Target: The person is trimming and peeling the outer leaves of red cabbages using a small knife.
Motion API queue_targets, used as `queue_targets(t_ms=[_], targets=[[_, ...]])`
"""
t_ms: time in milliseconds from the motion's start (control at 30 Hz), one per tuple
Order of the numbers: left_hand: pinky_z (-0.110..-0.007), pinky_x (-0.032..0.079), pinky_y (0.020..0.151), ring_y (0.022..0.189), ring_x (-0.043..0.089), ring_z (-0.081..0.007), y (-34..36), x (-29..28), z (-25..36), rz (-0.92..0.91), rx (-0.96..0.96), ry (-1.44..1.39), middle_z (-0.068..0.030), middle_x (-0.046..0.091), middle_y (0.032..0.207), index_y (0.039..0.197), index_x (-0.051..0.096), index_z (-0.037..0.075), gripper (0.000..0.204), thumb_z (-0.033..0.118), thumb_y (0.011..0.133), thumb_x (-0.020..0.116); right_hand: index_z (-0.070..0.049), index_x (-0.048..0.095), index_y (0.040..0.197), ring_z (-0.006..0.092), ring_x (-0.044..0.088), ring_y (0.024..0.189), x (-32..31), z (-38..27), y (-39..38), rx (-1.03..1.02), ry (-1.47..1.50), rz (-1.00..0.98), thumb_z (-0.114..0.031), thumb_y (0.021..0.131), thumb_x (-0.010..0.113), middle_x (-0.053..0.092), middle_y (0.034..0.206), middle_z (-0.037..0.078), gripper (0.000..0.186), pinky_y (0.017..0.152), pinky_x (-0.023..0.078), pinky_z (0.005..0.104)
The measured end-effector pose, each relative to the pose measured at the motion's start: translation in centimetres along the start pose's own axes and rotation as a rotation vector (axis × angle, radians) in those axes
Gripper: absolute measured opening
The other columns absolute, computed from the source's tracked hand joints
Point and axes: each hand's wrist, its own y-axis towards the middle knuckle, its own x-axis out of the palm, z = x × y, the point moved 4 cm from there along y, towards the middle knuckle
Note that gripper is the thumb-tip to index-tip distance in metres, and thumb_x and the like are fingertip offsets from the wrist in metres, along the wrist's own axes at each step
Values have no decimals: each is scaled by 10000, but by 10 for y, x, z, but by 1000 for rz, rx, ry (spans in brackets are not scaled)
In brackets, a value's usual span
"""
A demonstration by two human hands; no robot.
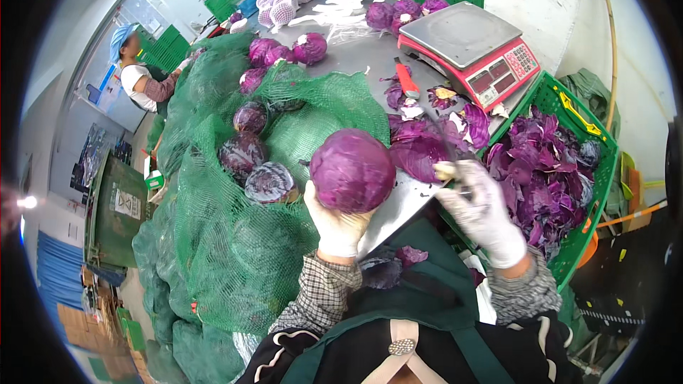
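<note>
One purple cabbage [353, 171] rests in the cupped left hand [336, 226] — the right hand [485, 213] curls around a knife [447, 135].

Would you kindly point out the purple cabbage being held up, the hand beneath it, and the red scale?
Purple cabbage [353, 171]: head view, middle of its rounded side.
Left hand [336, 222]: head view, middle of the white-gloved hand.
Red scale [461, 34]: head view, its grey weighing platform.
</note>
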Motion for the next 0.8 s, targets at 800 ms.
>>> queue_targets(t_ms=[800], targets=[[-423,429,1006,1171,537,-266,-21,56,-23,-522,-189,-317,-118,561,1270,1330,449,54,590,439,890,529,-28,595,1019,181,526,844,51,-20,43,-143,64,-155,-37,779,706,531,938,78,265,714,442,281]])
